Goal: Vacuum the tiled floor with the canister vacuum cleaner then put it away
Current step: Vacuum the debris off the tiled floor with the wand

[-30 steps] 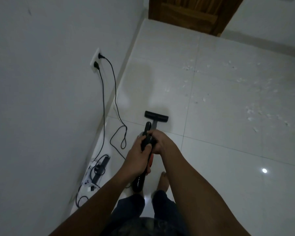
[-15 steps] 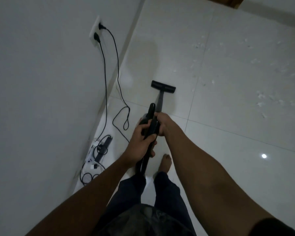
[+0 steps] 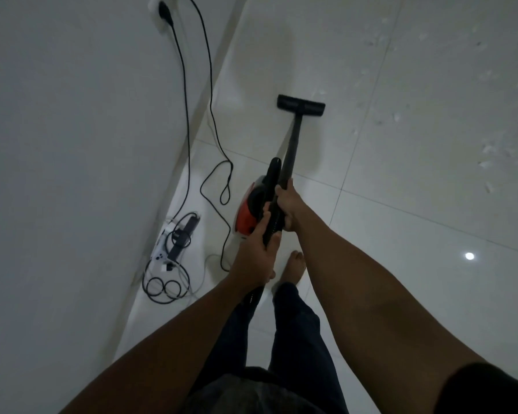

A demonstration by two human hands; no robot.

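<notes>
**Head view**

The vacuum cleaner, orange and white, stands on the tiled floor just ahead of the person's bare foot. Its tube runs forward from the vacuum cleaner to the floor nozzle, which lies flat on the tile well ahead of it.

**Hazards**

- A black cord hangs from the wall socket and loops on the floor just left of the vacuum cleaner. Dragging the body or stepping sideways could snag the loop and pull the plug.
- A power strip with coiled cables lies left of the vacuum cleaner, against the wall. A wide stroke could draw a cable into the nozzle.
- White scraps lie well to the right of the vacuum cleaner, and the nozzle is clear of them. Strokes kept along the wall would likely miss them, so the task appears to be at an early stage.

**Grip**

- Left hand: clenched round the black hose end, over the rear of the vacuum cleaner.
- Right hand: fingers wrapped fully round the tube's near end, just right of the vacuum cleaner.

Neither hand touches anything else.
</notes>
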